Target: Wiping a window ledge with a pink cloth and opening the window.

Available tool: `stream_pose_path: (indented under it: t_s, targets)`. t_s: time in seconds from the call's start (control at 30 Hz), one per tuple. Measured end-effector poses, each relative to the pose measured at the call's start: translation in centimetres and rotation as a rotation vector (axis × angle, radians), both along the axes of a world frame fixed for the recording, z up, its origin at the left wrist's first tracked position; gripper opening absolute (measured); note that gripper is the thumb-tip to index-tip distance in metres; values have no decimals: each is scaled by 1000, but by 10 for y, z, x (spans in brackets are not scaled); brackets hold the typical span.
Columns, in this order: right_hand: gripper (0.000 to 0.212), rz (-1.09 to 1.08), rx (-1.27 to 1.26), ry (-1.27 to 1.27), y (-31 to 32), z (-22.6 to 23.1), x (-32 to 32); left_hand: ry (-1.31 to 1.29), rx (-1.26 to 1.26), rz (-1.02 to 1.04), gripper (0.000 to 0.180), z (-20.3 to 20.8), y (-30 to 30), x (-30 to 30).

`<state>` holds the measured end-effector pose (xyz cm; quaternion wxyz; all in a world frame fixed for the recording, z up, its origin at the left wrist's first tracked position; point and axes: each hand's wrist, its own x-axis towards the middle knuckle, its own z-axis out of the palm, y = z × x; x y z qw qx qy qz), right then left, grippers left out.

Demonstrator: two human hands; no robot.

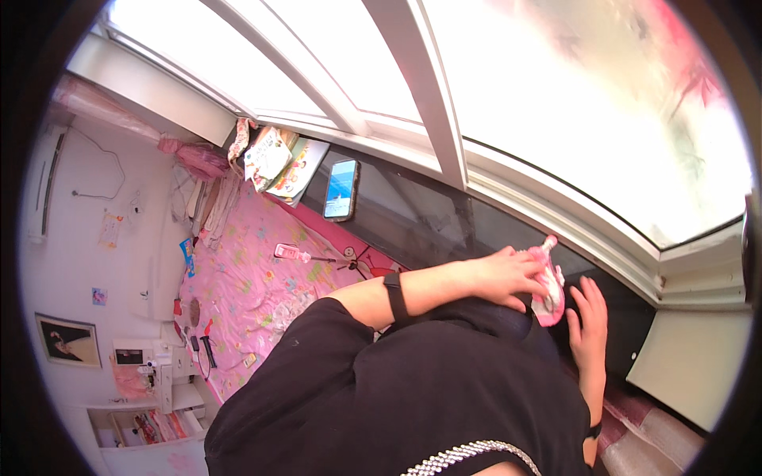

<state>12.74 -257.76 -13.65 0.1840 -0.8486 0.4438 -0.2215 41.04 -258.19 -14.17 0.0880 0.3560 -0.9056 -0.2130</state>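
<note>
A small pink and white item point(548, 287), perhaps a baby shoe or folded cloth, is over the dark window ledge in front of my black shirt. Its exact kind is unclear. My left hand point(506, 278) reaches across from the left, a black band on the wrist, and its fingers lie over the item's left side, seeming to grip it. The thumb is below them. Just to the right of the item, my right hand point(588, 321) has its fingers apart and holds nothing. A gap shows between that hand and the item.
On the dark ledge point(394, 226) to the left lie a phone point(341, 190) with a lit screen and several books point(300, 170). Beyond it is a bed with a pink patterned sheet point(238, 278), a pink bottle point(291, 252) on it. A white window frame point(452, 151) borders the ledge.
</note>
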Motion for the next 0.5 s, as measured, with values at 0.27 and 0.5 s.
stream_pose_path:
  t_s: [0.27, 0.5]
  targets:
    - [42, -268, -99, 227, 32, -52, -34, -21, -107, 315, 24, -27, -5, 21]
    - [40, -268, -181, 233, 30, -50, -27, 66, -347, 815, 19, -45, 30, 135]
